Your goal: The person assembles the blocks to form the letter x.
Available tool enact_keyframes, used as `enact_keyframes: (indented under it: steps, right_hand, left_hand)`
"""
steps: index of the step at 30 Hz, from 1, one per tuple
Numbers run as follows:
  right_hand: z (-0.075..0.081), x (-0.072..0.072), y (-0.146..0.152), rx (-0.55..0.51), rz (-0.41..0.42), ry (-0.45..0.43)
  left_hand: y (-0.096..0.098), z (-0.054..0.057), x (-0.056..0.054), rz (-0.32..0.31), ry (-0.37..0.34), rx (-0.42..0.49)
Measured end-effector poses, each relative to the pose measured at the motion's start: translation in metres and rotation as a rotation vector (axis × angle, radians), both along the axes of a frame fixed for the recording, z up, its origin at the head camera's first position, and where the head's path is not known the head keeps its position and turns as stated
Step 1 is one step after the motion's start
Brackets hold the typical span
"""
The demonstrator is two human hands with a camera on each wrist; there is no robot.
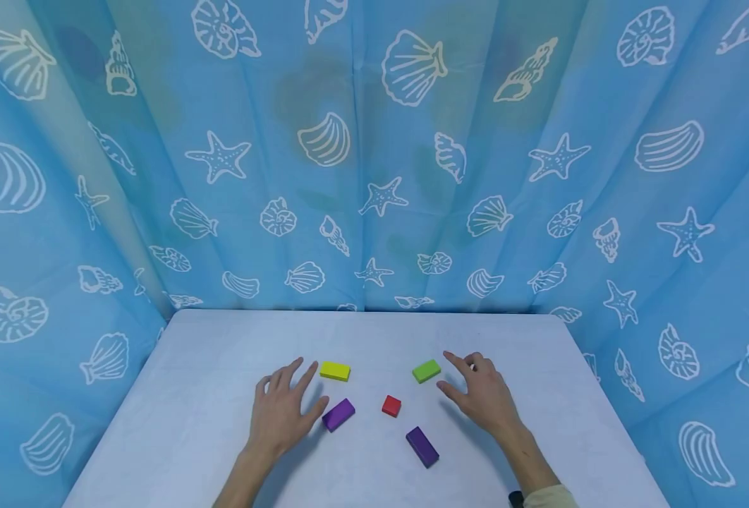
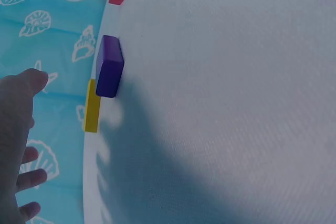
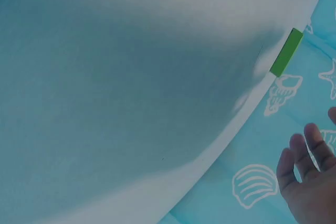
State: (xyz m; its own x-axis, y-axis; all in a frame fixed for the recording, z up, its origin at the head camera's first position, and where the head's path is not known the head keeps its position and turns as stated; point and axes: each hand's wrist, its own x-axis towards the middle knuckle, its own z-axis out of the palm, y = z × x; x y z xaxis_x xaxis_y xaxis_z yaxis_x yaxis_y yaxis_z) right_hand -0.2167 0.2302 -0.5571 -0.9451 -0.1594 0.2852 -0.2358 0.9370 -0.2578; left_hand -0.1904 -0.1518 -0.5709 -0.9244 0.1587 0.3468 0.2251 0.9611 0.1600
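Observation:
Both hands hover above the white table with fingers spread and nothing in them. My left hand (image 1: 281, 413) is nearest a purple block (image 1: 339, 415), its thumb beside it, while its forefinger reaches toward a yellow block (image 1: 335, 371). In the left wrist view the purple block (image 2: 109, 66) stands out before the yellow block (image 2: 92, 106). My right hand (image 1: 484, 394) is just right of a green block (image 1: 427, 371), its forefinger and thumb apart. The right wrist view shows the green block (image 3: 286, 52) away from the fingers (image 3: 300, 156). Between the hands lies a small red block (image 1: 391, 406).
A second, darker purple block (image 1: 422, 447) lies nearer the front of the white table (image 1: 362, 480). Behind and at both sides hangs a blue curtain (image 1: 349, 176) printed with shells and starfish. A sleeve cuff (image 1: 549, 497) shows at the right forearm.

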Motion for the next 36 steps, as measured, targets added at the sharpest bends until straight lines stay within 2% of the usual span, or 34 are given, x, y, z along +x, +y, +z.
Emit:
enact_keyframes:
  steps: [10, 15, 24, 31, 36]
  right_hand:
    - [0.001, -0.001, -0.011, -0.186, 0.077, -0.231]
    - [-0.002, -0.004, -0.015, -0.249, 0.144, -0.339]
    - [-0.001, -0.008, -0.027, -0.303, 0.250, -0.412]
    - [-0.001, -0.009, -0.037, -0.337, 0.326, -0.465]
    - [-0.003, -0.012, -0.042, -0.333, 0.362, -0.507]
  left_hand:
    - [0.007, 0.001, 0.003, -0.006, -0.051, 0.038]
    - [0.010, 0.002, 0.004, -0.003, -0.114, 0.089]
    - [0.012, 0.002, 0.003, -0.006, -0.228, 0.143]
    - [0.014, 0.000, 0.003, -0.062, -0.322, 0.293]
    - [0.014, 0.000, 0.005, -0.105, -0.338, 0.344]
